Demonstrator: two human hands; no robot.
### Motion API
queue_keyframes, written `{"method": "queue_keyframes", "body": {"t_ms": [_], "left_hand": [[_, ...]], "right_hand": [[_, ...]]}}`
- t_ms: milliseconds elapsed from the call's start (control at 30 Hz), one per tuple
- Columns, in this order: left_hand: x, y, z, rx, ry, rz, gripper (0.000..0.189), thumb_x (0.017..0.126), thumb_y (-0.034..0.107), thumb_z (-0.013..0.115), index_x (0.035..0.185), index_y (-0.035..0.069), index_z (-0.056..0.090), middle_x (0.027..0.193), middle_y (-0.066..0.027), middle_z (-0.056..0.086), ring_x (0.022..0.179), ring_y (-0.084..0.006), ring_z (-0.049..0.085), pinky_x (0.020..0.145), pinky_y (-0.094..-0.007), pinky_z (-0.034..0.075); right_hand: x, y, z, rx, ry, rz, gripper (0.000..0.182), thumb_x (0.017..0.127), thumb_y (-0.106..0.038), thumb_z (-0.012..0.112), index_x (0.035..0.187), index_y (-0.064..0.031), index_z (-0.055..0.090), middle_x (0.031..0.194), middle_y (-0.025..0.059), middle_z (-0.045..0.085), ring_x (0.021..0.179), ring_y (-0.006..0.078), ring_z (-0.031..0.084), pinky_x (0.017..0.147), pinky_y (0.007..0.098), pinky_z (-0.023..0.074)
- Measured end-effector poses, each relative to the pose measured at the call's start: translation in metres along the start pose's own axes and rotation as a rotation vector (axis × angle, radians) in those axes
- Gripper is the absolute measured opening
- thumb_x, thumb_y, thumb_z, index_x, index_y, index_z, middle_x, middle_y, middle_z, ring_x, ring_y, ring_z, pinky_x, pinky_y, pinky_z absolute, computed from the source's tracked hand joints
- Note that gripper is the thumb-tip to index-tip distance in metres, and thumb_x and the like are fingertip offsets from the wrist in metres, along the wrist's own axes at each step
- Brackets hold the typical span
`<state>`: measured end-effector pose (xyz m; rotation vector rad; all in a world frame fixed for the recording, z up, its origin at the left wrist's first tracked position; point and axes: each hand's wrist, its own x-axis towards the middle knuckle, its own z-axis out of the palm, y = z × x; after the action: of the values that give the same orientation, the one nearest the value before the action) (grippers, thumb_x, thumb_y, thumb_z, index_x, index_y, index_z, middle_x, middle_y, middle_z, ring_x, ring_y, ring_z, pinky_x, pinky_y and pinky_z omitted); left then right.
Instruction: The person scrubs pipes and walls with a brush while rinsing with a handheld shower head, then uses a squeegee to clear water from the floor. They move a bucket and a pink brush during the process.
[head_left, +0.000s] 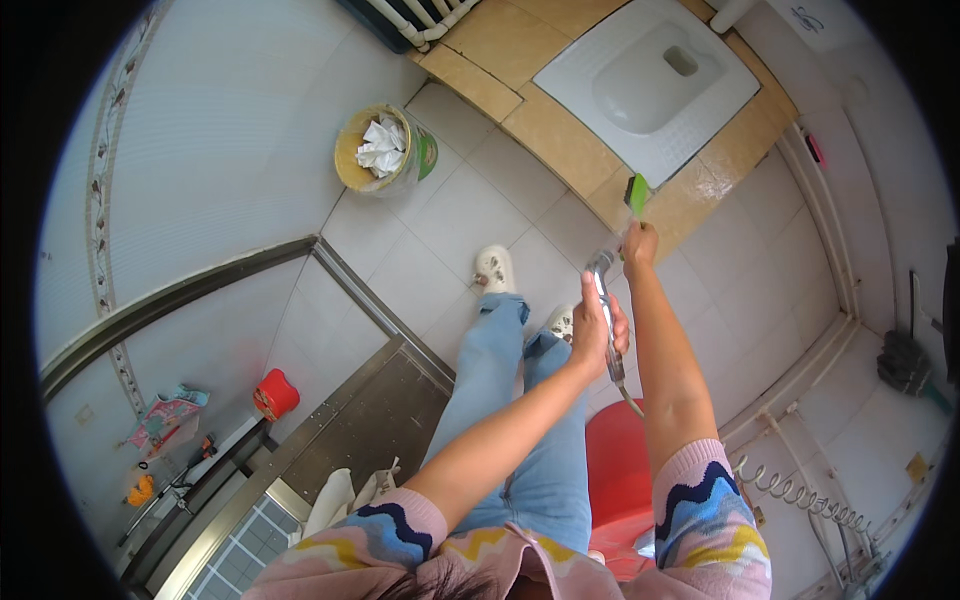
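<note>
My left hand (596, 330) grips a chrome handheld sprayer (608, 319), whose head points up towards my other hand. Its thin hose runs down from the handle. My right hand (640, 244) is closed on the handle of a green scrubbing brush (637, 194) with dark bristles. The brush head is over the near corner of a white ceramic squat toilet (679, 154), set in a raised tan-tiled step (559, 135). Some of the tan tile right of the toilet shines as if wet. Whether the sprayer is running is hard to tell.
A wastebasket (349, 150) with crumpled paper stands at the upper left. Beside my legs is a red plastic container (619, 465). White pipes (821, 217) run along the right wall, where a dark brush (904, 364) and a coiled hose (795, 491) hang. A metal door track (360, 289) crosses the floor.
</note>
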<state>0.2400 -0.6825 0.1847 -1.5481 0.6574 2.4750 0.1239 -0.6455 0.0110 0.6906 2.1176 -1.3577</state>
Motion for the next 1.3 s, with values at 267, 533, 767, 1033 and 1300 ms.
{"method": "queue_keyframes", "body": {"t_ms": [267,533,767,1033,1300], "left_hand": [[0.020,0.021,-0.015,-0.086,0.055,-0.046,0.060,0.082,0.069,0.023,0.068,0.012,0.036,0.045,-0.0020,0.032,0.034,-0.0150,0.031,0.034,-0.0291,0.026],[0.047,0.038,-0.076,-0.136,0.128,-0.039,0.062,0.079,0.072,0.030,0.067,0.012,0.036,0.047,-0.0025,0.034,0.037,-0.0149,0.035,0.035,-0.0291,0.027],[0.058,0.044,-0.087,-0.171,0.203,-0.060,0.059,0.079,0.070,0.034,0.065,0.012,0.036,0.049,-0.0016,0.034,0.037,-0.0134,0.031,0.034,-0.0274,0.023],[0.072,0.038,-0.091,-0.095,0.158,-0.103,0.031,0.073,0.029,0.072,0.078,0.004,0.053,0.072,-0.0063,0.053,0.042,-0.0127,0.040,0.036,-0.0281,0.033],[0.083,0.030,-0.113,-0.135,0.198,-0.107,0.011,0.075,0.011,0.061,0.076,0.003,0.054,0.060,-0.0077,0.054,0.039,-0.0145,0.045,0.035,-0.0289,0.038]], "right_hand": [[-0.008,-0.010,-0.022,0.069,0.040,-0.166,0.026,0.089,-0.021,0.046,0.094,0.0038,0.049,0.061,0.0061,0.049,0.044,0.0141,0.048,0.039,0.0284,0.0393],[-0.007,0.017,-0.043,0.064,0.136,-0.067,0.028,0.089,-0.022,0.048,0.100,0.0045,0.050,0.062,0.0061,0.050,0.046,0.0126,0.047,0.040,0.0268,0.0388],[-0.045,0.028,-0.018,0.170,0.059,0.027,0.024,0.086,-0.015,0.048,0.100,0.0049,0.049,0.065,0.0062,0.049,0.047,0.0129,0.046,0.040,0.0262,0.0389],[-0.087,0.014,0.036,0.173,-0.290,0.219,0.022,0.079,-0.006,0.043,0.096,0.0048,0.052,0.070,0.0095,0.051,0.058,0.0187,0.049,0.051,0.0316,0.0405],[-0.081,0.035,0.073,-0.032,-0.294,0.230,0.041,0.082,-0.004,0.045,0.122,0.0040,0.039,0.086,0.0158,0.056,0.060,0.0245,0.055,0.057,0.0365,0.0467]]}}
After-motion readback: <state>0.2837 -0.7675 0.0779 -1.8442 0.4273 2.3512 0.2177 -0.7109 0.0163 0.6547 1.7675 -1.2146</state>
